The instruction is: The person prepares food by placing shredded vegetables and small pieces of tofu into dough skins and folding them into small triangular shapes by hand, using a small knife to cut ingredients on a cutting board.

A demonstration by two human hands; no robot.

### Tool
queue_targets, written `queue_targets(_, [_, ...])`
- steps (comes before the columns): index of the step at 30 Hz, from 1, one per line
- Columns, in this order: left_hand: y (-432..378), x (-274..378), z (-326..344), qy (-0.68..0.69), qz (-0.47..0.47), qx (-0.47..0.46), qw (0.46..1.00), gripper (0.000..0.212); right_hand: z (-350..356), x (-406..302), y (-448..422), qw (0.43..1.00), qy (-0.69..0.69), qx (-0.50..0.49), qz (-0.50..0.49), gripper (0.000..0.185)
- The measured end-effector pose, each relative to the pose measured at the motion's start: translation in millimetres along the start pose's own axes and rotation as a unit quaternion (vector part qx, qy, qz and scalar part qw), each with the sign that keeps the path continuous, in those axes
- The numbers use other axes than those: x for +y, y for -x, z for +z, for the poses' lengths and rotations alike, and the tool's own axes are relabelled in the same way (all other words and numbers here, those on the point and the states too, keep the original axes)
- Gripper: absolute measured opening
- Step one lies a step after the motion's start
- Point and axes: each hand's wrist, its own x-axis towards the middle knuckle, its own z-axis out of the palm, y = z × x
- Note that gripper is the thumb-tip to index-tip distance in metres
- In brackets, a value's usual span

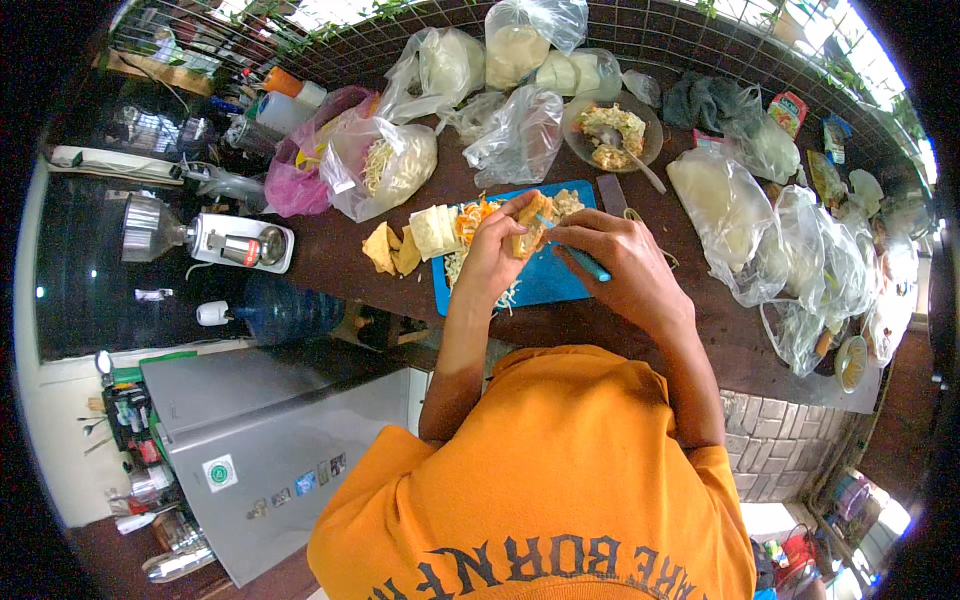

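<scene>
Above a blue cutting board (555,285), my left hand (493,244) holds up a golden-brown piece of fried tofu (528,238). My right hand (619,251) grips a small blue-handled knife (591,264), its blue blade against the tofu's open, pale side. Whether the blade is inside cannot be seen. Shredded orange carrot (471,217) and pale shreds (453,266) lie on the board's left, partly behind my left hand. A pale chopped heap (568,202) sits at its far right. White block slices (433,231) rest at the left edge, beside golden fried triangles (384,249).
Behind the board are crumpled clear plastic bags (517,139) and a bowl (576,139) of vegetable mixture with a spoon (641,169). A bag of bean sprouts (386,169) stands left. More filled bags (724,210) crowd the right. A grey refrigerator (300,442) stands lower left.
</scene>
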Motion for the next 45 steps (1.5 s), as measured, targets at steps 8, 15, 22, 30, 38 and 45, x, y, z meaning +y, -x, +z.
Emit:
queue_targets(8, [0, 1, 2, -0.015, 0.003, 0.001, 1.0, 0.059, 10, 4, -1, 0.999, 0.032, -0.022, 0.02, 0.044])
queue_targets(15, [-1, 1, 1, -0.004, -0.005, -0.002, 1.0, 0.059, 11, 6, 0, 1.0, 0.02, -0.019, 0.013, 0.044])
queue_targets(22, [-5, -1, -5, 0.003, 0.013, -0.019, 1.0, 0.058, 14, -1, 3, 1.0, 0.02, -0.001, -0.006, 0.026])
queue_targets(30, [-3, 2, 0, 0.015, 0.01, -0.014, 1.0, 0.057, 12, 2, 0, 1.0, 0.024, 0.012, 0.002, 0.026])
queue_targets(38, [-6, 0, -6, 0.023, 0.011, -0.035, 0.999, 0.056, 2, 1, 1, 0.999, -0.04, -0.001, -0.01, 0.024])
queue_targets(45, [-6, 3, -6, -0.001, 0.003, -0.041, 0.999, 0.059, -1, 8, -3, 0.998, -0.059, -0.017, -0.006, 0.034])
